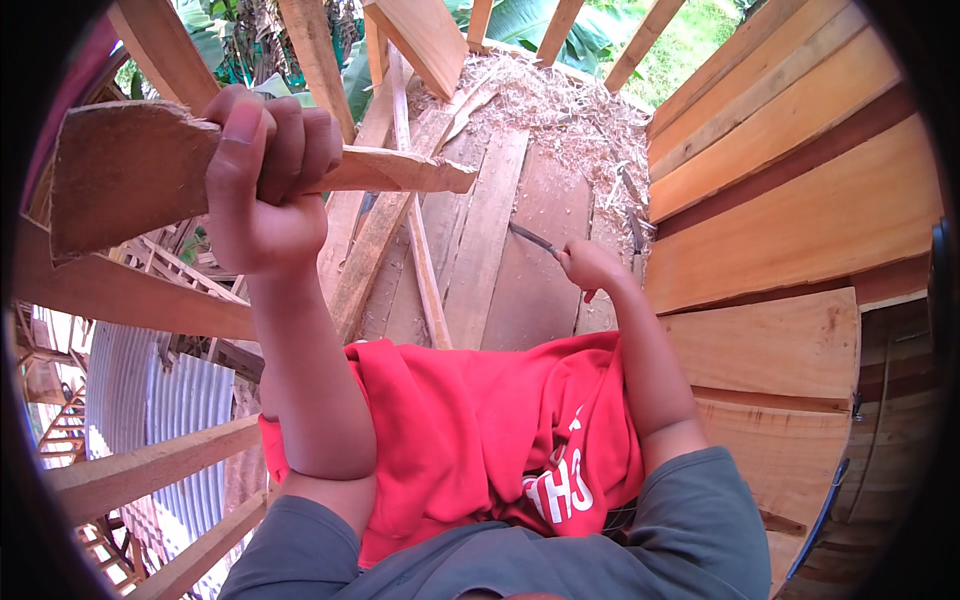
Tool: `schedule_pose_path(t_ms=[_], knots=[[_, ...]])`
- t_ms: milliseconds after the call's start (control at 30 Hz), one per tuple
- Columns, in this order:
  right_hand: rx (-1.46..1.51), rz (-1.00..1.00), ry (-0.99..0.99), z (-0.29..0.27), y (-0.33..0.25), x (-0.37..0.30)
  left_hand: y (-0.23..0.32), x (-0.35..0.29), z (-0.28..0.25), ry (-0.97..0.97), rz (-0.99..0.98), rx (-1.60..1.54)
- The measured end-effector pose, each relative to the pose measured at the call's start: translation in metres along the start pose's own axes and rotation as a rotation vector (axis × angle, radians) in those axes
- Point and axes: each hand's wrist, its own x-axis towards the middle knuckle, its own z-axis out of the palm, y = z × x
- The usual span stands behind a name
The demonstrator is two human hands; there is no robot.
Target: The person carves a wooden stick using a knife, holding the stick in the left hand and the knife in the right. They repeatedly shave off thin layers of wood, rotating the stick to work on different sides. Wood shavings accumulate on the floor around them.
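Note:
Raised at the upper left, my left hand [270, 190] is closed round the narrow part of a roughly carved piece of wood [125, 175]. Its wide, flat, paddle-like end sticks out to the left, and a thinner chipped end points right. My right hand [592, 266] is lower and farther right, closed on the handle of a knife [533, 239]. The dark, slightly curved blade points up and left over the floorboards. The knife's handle is mostly hidden in my fingers. Knife and wood are well apart. A red cloth [450, 430] lies across my lap.
Pale wood shavings [560, 100] are heaped at the far end of the plank floor [535, 280]. Loose timber strips [375, 240] lean at the left beside upright posts [315, 60]. A board wall [800, 210] closes the right side. Corrugated metal sheeting [165, 400] shows at lower left.

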Motion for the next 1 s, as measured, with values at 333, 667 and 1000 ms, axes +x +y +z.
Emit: schedule_pose_path(t_ms=[333, 667, 1000], knots=[[0.517, 0.010, 0.071, 0.041, -0.016, 0.019, -0.037, -0.004, 0.013, 0.096, -0.031, -0.158], [0.341, 0.011, 0.250, 0.068, -0.039, 0.022, -0.047, -0.009, 0.026, 0.103, -0.155, 0.051], [0.234, -0.095, 0.528, 0.048, 0.000, 0.072, -0.050, -0.008, 0.020, 0.076, -0.153, -0.050]])
